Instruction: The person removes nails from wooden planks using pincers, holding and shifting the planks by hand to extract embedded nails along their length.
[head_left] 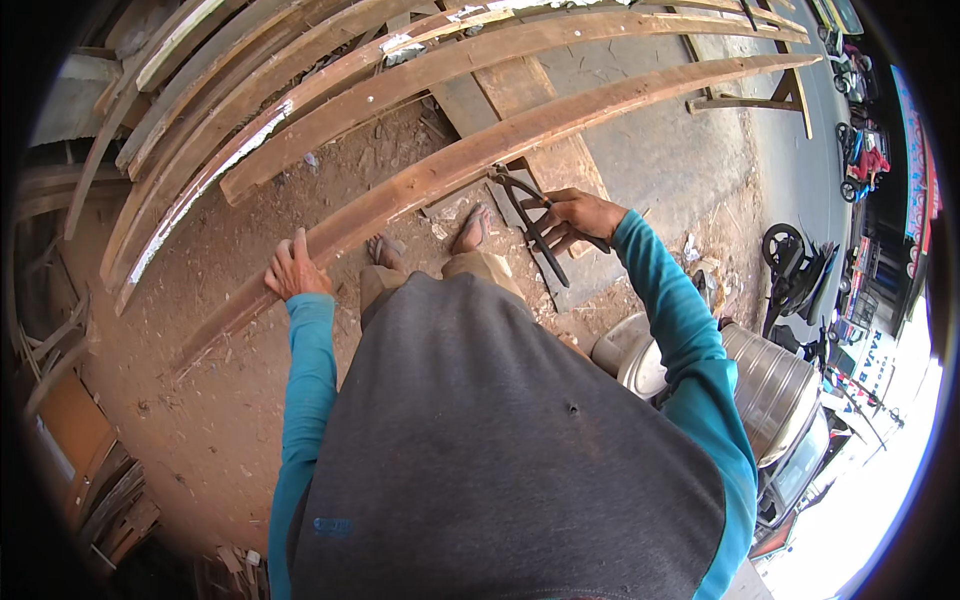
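A long reddish-brown wooden beam [440,172] lies diagonally before me, its left end low near the ground and its right end reaching up towards the road. My left hand [296,268] is closed around the beam's lower left part, fingers over its far side. In my right hand [580,217] is a pair of dark long-handled pincers [514,181], with the handles spread apart. Their jaws meet the beam's near edge around its middle; whether they grip a nail there is too small to tell.
Several more wooden beams [400,85] lie beyond, some with peeling white paint. A wooden trestle [790,98] stands at the far right. Wood chips litter the dirt around my feet [473,229]. To my right are a pale bucket [630,352], a metal drum [768,375] and a parked motorcycle [797,268].
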